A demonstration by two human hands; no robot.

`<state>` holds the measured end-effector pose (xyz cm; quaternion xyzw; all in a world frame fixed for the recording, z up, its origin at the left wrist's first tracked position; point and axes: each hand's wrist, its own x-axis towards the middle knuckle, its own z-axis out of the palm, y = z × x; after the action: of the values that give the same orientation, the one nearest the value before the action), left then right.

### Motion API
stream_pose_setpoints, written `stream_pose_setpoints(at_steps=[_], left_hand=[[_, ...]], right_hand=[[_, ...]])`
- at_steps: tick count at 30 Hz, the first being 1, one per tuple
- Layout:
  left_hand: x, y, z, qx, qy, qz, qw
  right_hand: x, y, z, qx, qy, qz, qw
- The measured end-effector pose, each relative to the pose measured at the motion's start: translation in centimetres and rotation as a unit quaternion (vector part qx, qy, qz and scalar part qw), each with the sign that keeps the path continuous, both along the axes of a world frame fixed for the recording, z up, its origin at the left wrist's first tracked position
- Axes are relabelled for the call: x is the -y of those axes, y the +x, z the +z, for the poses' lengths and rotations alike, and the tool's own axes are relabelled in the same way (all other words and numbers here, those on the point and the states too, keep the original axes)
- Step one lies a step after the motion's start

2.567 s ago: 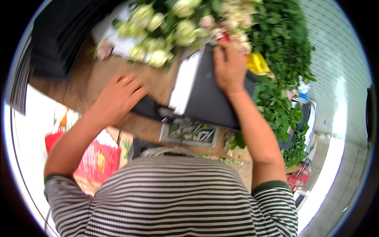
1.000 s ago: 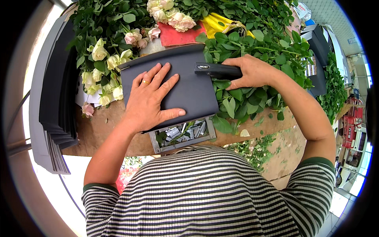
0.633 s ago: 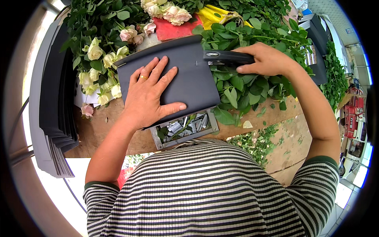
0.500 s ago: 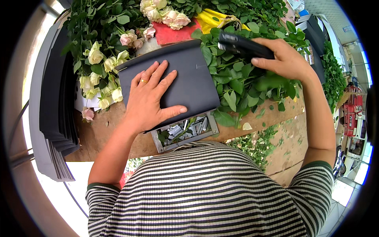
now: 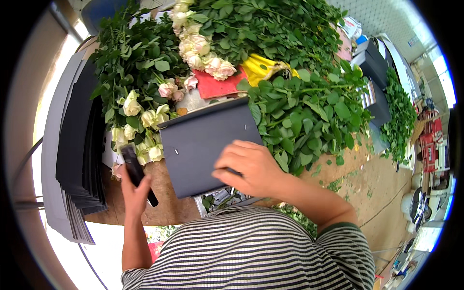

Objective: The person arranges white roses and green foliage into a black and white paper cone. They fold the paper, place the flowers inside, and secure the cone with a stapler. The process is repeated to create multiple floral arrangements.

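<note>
My left hand [image 5: 135,193] grips a black stapler [image 5: 131,162], slightly blurred, just left of a folded dark grey card sleeve [image 5: 193,140]. The sleeve lies on the wooden table with small staples showing on its surface and a raised flap along its far edge. Over its lower right part, my right hand [image 5: 249,169] has its fingers curled around a small dark piece that I cannot make out. A metal tray [image 5: 200,208] of small silvery pieces is partly hidden under the sleeve's near edge.
Stacked dark card [image 5: 72,145] stands at left. Cream and pink roses [image 5: 133,106] and heaped leafy stems [image 5: 309,116] surround the sleeve on the wooden table [image 5: 116,208]. A red sheet [image 5: 212,84] and yellow bundle [image 5: 261,67] lie beyond; red vehicles [image 5: 430,140] show at far right.
The stapler has passed from my right hand to my left, which has left the sleeve and moved left. My right hand has come down onto the sleeve with fingers curled.
</note>
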<state>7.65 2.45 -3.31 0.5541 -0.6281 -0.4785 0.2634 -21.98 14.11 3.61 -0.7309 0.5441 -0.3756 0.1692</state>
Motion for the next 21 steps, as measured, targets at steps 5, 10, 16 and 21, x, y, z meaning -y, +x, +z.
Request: stream_pose_setpoints(at_steps=[5, 10, 16, 21], left_hand=[[-2.2, 2.6, -7.5, 0.327, -0.227, -0.156, 0.904], [-2.8, 1.0, -6.6, 0.366, -0.378, -0.166, 0.834], [-5.2, -3.0, -7.3, -0.119, 0.330, -0.048, 0.935], [-4.9, -2.0, -10.2, -0.173, 0.367, -0.094, 0.909]], right_hand=[[-3.5, -0.2, -2.4, -0.044, -0.023, -0.061, 0.997], [-3.8, 0.2, -3.5, -0.034, -0.056, -0.080, 0.995], [-4.7, 0.6, -4.1, 0.019, -0.093, -0.095, 0.991], [-6.0, 0.2, -4.6, 0.126, -0.109, -0.113, 0.979]])
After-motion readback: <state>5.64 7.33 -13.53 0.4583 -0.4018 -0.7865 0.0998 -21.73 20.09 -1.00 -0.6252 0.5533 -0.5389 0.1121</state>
